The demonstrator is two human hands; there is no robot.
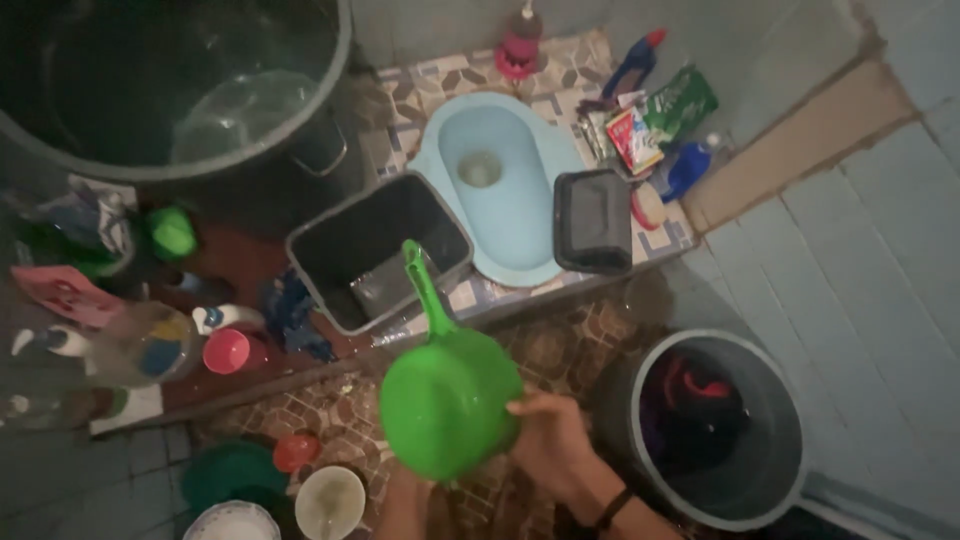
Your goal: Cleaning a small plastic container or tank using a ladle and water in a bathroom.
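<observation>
The head camera looks down into a dim, cramped washroom. The floor is laid with small patterned brown tiles, wet and shiny in places, and the wall on the right is plain pale blue tile. A raised tiled step holds a light blue squat toilet, smooth and glossy.

In the middle of the view is a green plastic water dipper, round-bodied with a long straight handle pointing up and away. The right hand presses against its rim on the right side, fingers curled onto the plastic; a dark band circles that wrist. The left hand is hidden beneath the dipper, only the forearm showing under it, so I cannot tell how its grip stands.

Just beyond the dipper's handle sits a dark rectangular plastic bin, tilted, with a little water glinting inside. A flat black lid lies beside the toilet on the right. A large dark water barrel fills the upper left, its water surface faintly reflecting. At lower right stands a round grey bucket holding dark wet clothes.

Bottles and sachets crowd the step's far corner, among them a blue bottle. On the left are more bottles, a pink cup and a green lid. Near the bottom edge sits a white bowl.
</observation>
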